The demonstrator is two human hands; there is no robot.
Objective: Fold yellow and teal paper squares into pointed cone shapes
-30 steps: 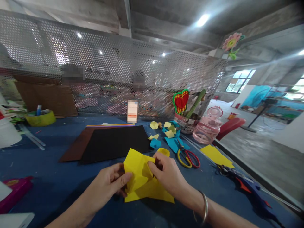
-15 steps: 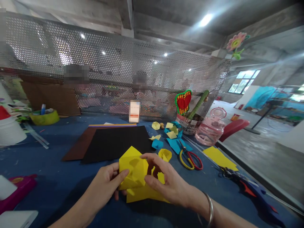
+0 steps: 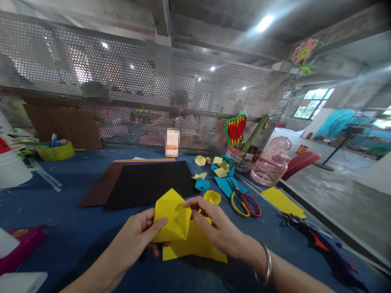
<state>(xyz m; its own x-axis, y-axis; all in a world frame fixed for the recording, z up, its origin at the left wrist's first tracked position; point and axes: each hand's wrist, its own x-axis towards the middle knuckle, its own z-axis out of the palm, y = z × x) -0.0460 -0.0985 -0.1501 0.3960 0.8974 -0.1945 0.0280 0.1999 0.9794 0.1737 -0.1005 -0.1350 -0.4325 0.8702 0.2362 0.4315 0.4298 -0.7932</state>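
My left hand grips a folded yellow paper by its left edge, thumb on the front face and fingers behind. The paper has a pointed top and creased faces. At its right corner is my right hand, with bent fingertips closed on the edge; a silver bangle circles that wrist. Beneath the hands lies another yellow paper sheet on the table. Just beyond the right hand sits a small cupped yellow paper piece.
Scissors, blue paper and small folded pieces lie to the right, near a glue gun and yellow sheets. Black card lies ahead. A pink bottle stands back right; a purple tape dispenser stands left.
The folded paper has turned slightly, and its lower right faces look flatter and smoother. My right thumb has moved up toward the paper's right corner.
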